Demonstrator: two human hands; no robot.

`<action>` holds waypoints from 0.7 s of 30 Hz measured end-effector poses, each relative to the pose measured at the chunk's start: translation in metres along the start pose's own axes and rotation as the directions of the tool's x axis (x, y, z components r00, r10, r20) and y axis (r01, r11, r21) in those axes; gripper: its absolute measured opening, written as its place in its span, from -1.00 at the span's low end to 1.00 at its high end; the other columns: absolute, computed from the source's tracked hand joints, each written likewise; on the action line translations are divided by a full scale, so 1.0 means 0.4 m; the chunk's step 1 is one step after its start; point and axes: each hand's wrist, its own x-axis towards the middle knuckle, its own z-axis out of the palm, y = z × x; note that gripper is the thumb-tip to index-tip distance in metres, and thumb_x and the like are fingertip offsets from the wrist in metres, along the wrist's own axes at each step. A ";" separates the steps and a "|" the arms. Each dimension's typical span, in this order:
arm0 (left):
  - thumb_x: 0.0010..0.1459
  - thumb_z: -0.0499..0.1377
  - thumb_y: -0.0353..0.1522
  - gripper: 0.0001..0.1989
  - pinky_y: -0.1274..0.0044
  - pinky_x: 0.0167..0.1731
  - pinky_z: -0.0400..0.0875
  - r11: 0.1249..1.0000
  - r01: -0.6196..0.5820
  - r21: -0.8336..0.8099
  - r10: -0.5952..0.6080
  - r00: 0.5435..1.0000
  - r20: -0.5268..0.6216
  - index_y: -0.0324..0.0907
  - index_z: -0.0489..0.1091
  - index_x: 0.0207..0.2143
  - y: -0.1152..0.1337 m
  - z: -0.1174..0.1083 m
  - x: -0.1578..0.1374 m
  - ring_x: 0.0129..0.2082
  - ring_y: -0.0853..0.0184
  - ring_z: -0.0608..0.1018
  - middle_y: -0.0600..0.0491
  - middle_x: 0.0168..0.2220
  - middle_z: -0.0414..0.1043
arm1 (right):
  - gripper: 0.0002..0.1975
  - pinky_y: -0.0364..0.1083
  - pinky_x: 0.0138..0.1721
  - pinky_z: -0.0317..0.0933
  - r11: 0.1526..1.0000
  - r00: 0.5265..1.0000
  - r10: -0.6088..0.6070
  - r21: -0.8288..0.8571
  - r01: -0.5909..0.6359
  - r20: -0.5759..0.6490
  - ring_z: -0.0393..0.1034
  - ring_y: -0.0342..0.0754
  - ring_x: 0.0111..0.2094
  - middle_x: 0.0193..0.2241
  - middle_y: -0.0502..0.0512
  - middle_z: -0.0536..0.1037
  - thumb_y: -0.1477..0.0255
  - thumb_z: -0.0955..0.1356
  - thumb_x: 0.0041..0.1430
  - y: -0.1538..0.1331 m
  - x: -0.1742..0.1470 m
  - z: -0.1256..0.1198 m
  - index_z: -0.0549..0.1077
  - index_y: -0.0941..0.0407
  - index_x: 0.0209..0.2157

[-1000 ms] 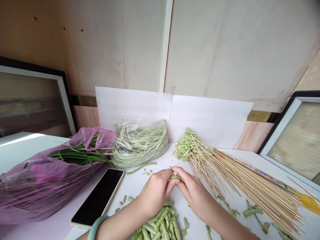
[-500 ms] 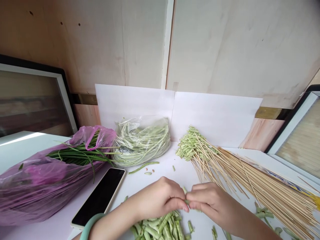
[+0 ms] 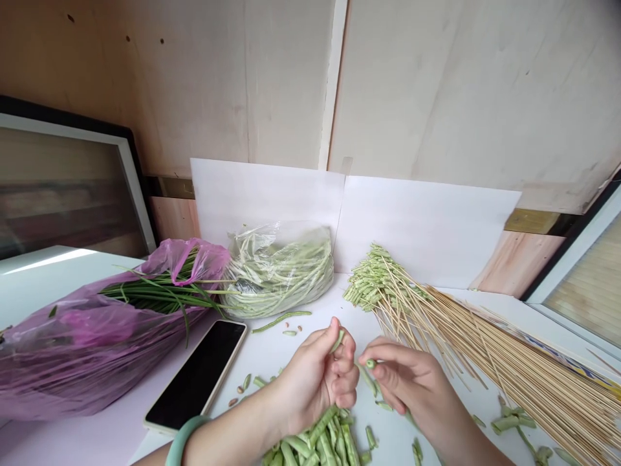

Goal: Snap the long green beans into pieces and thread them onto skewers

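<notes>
Left hand (image 3: 317, 378): curled round bean piece (image 3: 338, 340)
Right hand (image 3: 412, 378): pinching bean stub (image 3: 370, 364)
Phone (image 3: 196, 375): beside purple bag (image 3: 101, 362)
Sticks (image 3: 524, 353): beyond right hand

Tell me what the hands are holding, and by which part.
The left hand holds a green bean piece, partly showing; its held part is hidden. The right hand pinches a second bean piece near its visible end.

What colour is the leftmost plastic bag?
The leftmost plastic bag is translucent pinkish-purple, seen best in the head view.
</notes>
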 end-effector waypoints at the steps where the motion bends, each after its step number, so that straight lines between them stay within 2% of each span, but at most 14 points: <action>1: 0.13 0.15 -0.03 -0.57 0.71 -0.73 0.08 1.000 0.016 0.007 -0.016 0.999 -0.048 -0.22 0.26 -0.50 0.000 -0.004 0.004 -0.74 0.58 0.10 0.26 -0.68 0.00 | -0.86 -0.21 -0.66 0.00 0.977 0.996 -0.089 -0.195 0.083 -0.024 0.09 -0.28 -0.67 -0.43 0.02 0.38 0.30 0.40 0.16 -0.007 0.003 -0.010 0.60 0.04 -0.33; 3: 0.12 0.15 -0.01 -0.57 0.70 -0.72 0.12 0.998 0.048 0.038 -0.044 0.993 -0.107 -0.21 0.24 -0.48 -0.002 -0.012 0.010 -0.74 0.56 0.13 0.25 -0.68 0.03 | -0.83 -0.18 -0.56 0.14 0.847 0.972 -0.236 -0.488 0.209 0.007 0.24 -0.20 -0.55 -0.35 0.04 0.35 0.43 0.34 0.20 -0.022 0.004 -0.025 0.60 -0.01 -0.25; 4: 0.10 0.16 -0.01 -0.57 0.69 -0.72 0.14 0.996 0.059 0.063 -0.050 0.991 -0.128 -0.20 0.24 -0.48 -0.005 -0.016 0.013 -0.74 0.56 0.14 0.25 -0.69 0.05 | -0.77 -0.17 -0.52 0.19 0.784 0.961 -0.271 -0.567 0.253 0.054 0.30 -0.16 -0.50 -0.34 0.05 0.35 0.48 0.30 0.23 -0.030 0.002 -0.029 0.58 -0.02 -0.20; 6: 0.06 0.18 0.01 -0.55 0.67 -0.72 0.19 0.989 0.072 0.126 -0.052 0.986 -0.159 -0.19 0.22 -0.48 -0.011 -0.022 0.015 -0.75 0.55 0.18 0.25 -0.69 0.07 | -0.68 -0.17 -0.46 0.24 0.711 0.951 -0.275 -0.635 0.301 0.143 0.36 -0.13 -0.43 -0.32 0.06 0.39 0.54 0.23 0.23 -0.046 -0.002 -0.031 0.52 -0.03 -0.11; 8: 0.02 0.18 0.05 -0.52 0.66 -0.72 0.22 0.974 0.088 0.209 -0.054 0.985 -0.164 -0.19 0.22 -0.49 -0.016 -0.024 0.017 -0.76 0.54 0.21 0.25 -0.70 0.09 | -0.68 -0.17 -0.44 0.27 0.686 0.954 -0.241 -0.663 0.298 0.180 0.40 -0.10 -0.40 -0.34 0.04 0.44 0.56 0.24 0.21 -0.058 -0.006 -0.028 0.46 0.00 -0.07; 11: -0.02 0.13 0.14 -0.45 0.65 -0.75 0.22 0.925 0.108 0.364 -0.061 0.989 -0.137 -0.19 0.22 -0.49 -0.018 -0.019 0.017 -0.78 0.51 0.25 0.24 -0.73 0.13 | -0.76 -0.18 -0.40 0.30 0.689 0.972 -0.181 -0.686 0.235 0.151 0.42 -0.10 -0.42 -0.42 -0.02 0.47 0.55 0.28 0.15 -0.061 -0.005 -0.024 0.41 0.02 -0.16; 16: -0.05 0.13 0.15 -0.45 0.65 -0.77 0.19 0.773 0.131 0.621 -0.088 0.991 -0.100 -0.17 0.20 -0.47 -0.021 -0.015 0.007 -0.79 0.49 0.29 0.26 -0.72 0.13 | -0.84 -0.19 -0.37 0.29 0.729 0.991 -0.065 -0.672 0.129 0.119 0.45 -0.13 -0.41 -0.45 -0.10 0.49 0.56 0.27 0.13 -0.027 -0.005 -0.030 0.26 0.01 -0.29; 18: -0.06 0.16 0.13 -0.47 0.66 -0.78 0.14 0.729 0.135 0.672 -0.105 0.991 -0.085 -0.16 0.18 -0.47 -0.023 -0.017 0.002 -0.78 0.50 0.29 0.27 -0.72 0.14 | -0.86 -0.19 -0.39 0.27 0.699 0.991 -0.072 -0.703 0.129 0.110 0.43 -0.13 -0.43 -0.46 -0.10 0.48 0.56 0.24 0.15 -0.013 -0.006 -0.034 0.22 0.01 -0.32; 21: -0.08 0.18 0.13 -0.47 0.67 -0.80 0.06 0.711 0.114 0.694 -0.105 0.993 -0.055 -0.14 0.16 -0.47 -0.017 -0.019 0.002 -0.80 0.52 0.23 0.28 -0.75 0.13 | -0.88 -0.19 -0.47 0.19 0.605 0.987 -0.135 -0.781 0.151 0.086 0.33 -0.14 -0.51 -0.47 -0.08 0.41 0.54 0.26 0.14 -0.011 -0.006 -0.042 0.24 0.03 -0.34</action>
